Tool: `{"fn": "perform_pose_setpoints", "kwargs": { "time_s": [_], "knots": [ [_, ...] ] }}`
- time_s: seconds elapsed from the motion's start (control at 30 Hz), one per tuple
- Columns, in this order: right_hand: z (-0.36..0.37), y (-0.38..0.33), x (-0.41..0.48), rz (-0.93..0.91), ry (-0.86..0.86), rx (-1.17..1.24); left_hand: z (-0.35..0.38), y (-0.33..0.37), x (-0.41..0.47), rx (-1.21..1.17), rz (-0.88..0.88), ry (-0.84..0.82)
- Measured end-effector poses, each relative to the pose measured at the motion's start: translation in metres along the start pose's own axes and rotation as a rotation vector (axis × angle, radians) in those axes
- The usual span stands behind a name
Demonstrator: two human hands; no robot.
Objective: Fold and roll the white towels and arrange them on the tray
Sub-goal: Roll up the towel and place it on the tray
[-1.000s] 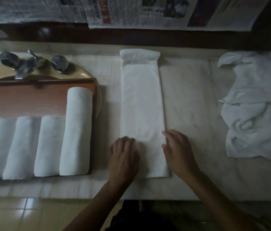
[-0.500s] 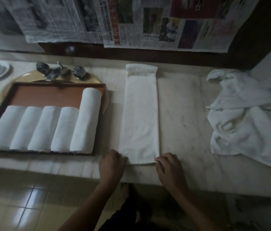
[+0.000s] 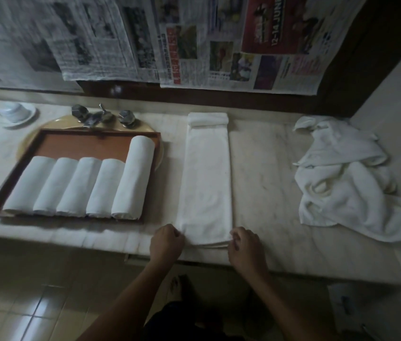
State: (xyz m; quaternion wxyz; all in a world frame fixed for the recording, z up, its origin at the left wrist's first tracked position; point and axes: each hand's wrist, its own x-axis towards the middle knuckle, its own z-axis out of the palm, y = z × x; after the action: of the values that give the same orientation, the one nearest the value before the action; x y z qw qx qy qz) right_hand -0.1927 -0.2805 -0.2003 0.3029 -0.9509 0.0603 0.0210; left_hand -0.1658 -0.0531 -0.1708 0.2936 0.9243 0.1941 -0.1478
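Note:
A white towel (image 3: 207, 183), folded into a long narrow strip, lies on the marble counter and runs away from me, its far end turned over in a small fold. My left hand (image 3: 166, 242) pinches the strip's near left corner. My right hand (image 3: 245, 246) pinches its near right corner. To the left a brown tray (image 3: 76, 143) holds several rolled white towels (image 3: 78, 188) side by side, the rightmost one longer than the others.
A heap of unfolded white towels (image 3: 344, 178) lies at the counter's right end. Behind the tray are a yellow basin with a metal tap (image 3: 101, 116) and a white dish (image 3: 16, 113). Newspaper sheets (image 3: 170, 40) hang on the wall. The counter's front edge runs just under my hands.
Both hands slid back from the flat of the towel to its near end and now pinch the two corners. The view pulled back and up, showing more of the tray and wall.

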Motion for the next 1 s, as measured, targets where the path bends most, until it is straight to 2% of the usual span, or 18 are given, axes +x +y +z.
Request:
{"fn": "perform_pose_setpoints", "kwargs": {
  "time_s": [0.13, 0.23, 0.37, 0.43, 0.67, 0.77, 1.0],
  "knots": [
    [-0.006, -0.025, 0.032, 0.352, -0.082, 0.095, 0.001, 0.010, 0.016, -0.084, -0.070, 0.005],
    [-0.007, -0.035, 0.054, 0.468, -0.165, 0.026, -0.005, 0.022, 0.028, -0.089, -0.075, -0.008],
    [-0.013, -0.039, 0.068, 0.458, -0.262, -0.028, -0.011, 0.025, 0.035, -0.091, -0.047, -0.056],
    [-0.015, -0.039, 0.067, 0.453, -0.259, -0.010, -0.011, 0.023, 0.036, -0.104, -0.037, -0.045],
    [-0.011, -0.038, 0.064, 0.533, -0.238, 0.242, -0.006, 0.023, 0.040, -0.056, 0.014, -0.034],
    [-0.009, -0.035, 0.064, 0.561, -0.221, 0.269, -0.008, 0.023, 0.044, -0.048, 0.029, -0.033],
    [-0.011, -0.036, 0.053, 0.477, -0.157, 0.256, -0.009, 0.017, 0.040, -0.281, 0.019, 0.033]
  ]
}}
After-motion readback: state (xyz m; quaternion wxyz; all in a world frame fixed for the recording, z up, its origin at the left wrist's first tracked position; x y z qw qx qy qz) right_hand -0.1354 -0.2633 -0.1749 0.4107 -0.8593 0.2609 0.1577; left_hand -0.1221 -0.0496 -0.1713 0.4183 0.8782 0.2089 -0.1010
